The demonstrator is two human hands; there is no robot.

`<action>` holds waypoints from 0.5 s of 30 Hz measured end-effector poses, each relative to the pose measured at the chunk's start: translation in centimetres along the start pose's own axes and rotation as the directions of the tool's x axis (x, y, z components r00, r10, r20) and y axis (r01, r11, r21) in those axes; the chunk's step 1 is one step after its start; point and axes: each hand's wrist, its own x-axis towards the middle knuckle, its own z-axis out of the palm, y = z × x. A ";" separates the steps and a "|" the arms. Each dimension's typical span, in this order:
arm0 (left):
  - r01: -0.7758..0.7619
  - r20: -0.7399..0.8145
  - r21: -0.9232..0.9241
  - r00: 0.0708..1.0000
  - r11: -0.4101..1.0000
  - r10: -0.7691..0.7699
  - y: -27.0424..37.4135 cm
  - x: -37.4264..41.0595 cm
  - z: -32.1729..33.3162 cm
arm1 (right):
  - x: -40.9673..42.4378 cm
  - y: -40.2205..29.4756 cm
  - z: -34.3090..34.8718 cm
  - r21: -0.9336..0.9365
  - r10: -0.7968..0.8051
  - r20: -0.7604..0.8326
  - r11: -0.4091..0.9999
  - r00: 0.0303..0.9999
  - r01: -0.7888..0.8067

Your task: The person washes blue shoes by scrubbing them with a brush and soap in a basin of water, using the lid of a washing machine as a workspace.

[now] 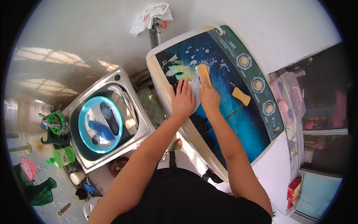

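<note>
A pale insole (197, 93) lies on the dark blue patterned lid (240, 134) of a washing machine. My left hand (183, 99) rests flat on this insole, fingers slightly spread. In my right hand (209, 96) is a scrubbing brush with a yellow back (203, 72); its index finger stretches along the back. A few blue bristles show at the brush's left side, over the insole's upper part. White foam (193, 62) is spattered across the lid above my hands. To the right of my right hand lies a yellow soap bar (241, 96).
Left of the machine is a steel sink (93, 165). Inside it, a turquoise basin (80, 123) holds a blue insole (102, 130) and a dark insole (109, 116) in cloudy water. A green bottle (62, 156) stands beside the sink. Control knobs (258, 84) line the machine's right edge.
</note>
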 end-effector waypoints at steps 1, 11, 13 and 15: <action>0.005 -0.008 -0.004 1.000 1.000 -0.005 -0.1 0.2 0.0 | -3.0 -0.1 -0.6 -0.026 -0.023 0.067 0.999 0.997 0.025; -0.002 -0.075 -0.021 0.997 1.000 0.000 0.7 -0.1 -0.3 | 4.5 0.4 0.2 -0.013 0.030 0.027 0.999 0.999 -0.029; 0.024 -0.076 -0.007 0.997 1.000 -0.025 0.4 -0.3 -0.4 | -2.1 1.2 0.2 0.011 -0.082 0.017 0.997 0.996 0.082; 0.025 -0.085 -0.002 0.996 1.000 -0.025 0.4 -0.4 -0.4 | -5.3 1.8 -0.1 0.010 -0.138 0.034 0.990 0.990 0.138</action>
